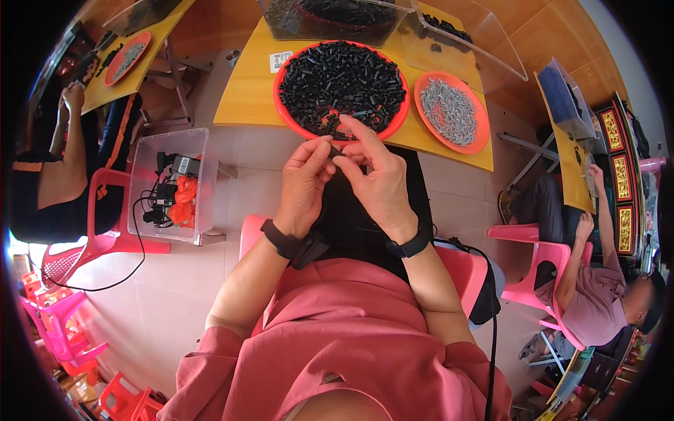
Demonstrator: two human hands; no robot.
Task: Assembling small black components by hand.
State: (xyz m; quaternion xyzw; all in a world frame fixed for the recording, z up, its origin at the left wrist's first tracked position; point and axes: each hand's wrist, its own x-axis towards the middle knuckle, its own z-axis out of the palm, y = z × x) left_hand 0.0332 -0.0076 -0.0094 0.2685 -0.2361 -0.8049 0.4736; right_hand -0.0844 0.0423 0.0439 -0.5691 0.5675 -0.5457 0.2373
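My left hand [303,177] and my right hand [382,181] meet at the front edge of the table, fingertips closed in a pinch. Between them is a small dark piece [336,151], mostly covered by the fingers; its exact kind cannot be made out. The right index finger reaches forward over the front of a round red tray [403,111]. Heaped in that tray are many small black plastic parts [342,81], short and tube-like. To its right, a smaller orange-red plate [481,137] holds a pile of silver screws [449,112].
The yellow table [242,98] carries clear plastic bins [330,31] at the back. Left on the floor stands a clear bin [168,144] with black adapters and an orange bag. Co-workers sit at tables on both sides. A black cable [493,337] hangs by my right arm.
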